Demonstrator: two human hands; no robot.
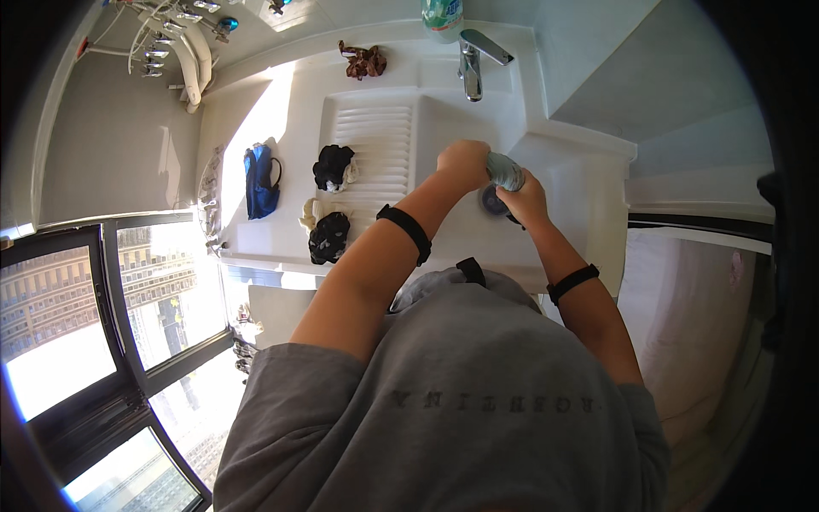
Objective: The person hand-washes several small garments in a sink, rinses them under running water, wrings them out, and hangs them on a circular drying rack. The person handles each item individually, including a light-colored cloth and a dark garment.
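Over the basin of a white laundry sink (448,224), my left hand (465,165) and my right hand (530,200) grip opposite ends of a pale grey-green cloth (505,171). Bunched and twisted, the cloth spans the short gap between my fists, which hide its ends. Partly behind my right hand is a dark round thing (494,201) on the basin floor, perhaps the drain. A chrome faucet (472,70) stands beyond my hands, and no water shows at its spout.
Left of the basin is a ribbed washboard (376,141). A black-and-white cloth bundle (334,168) and a dark patterned cloth (329,237) lie at its edge. Farther left rests a blue cloth item (261,182). Brown crumpled fabric (363,61) and a green bottle (443,18) are behind.
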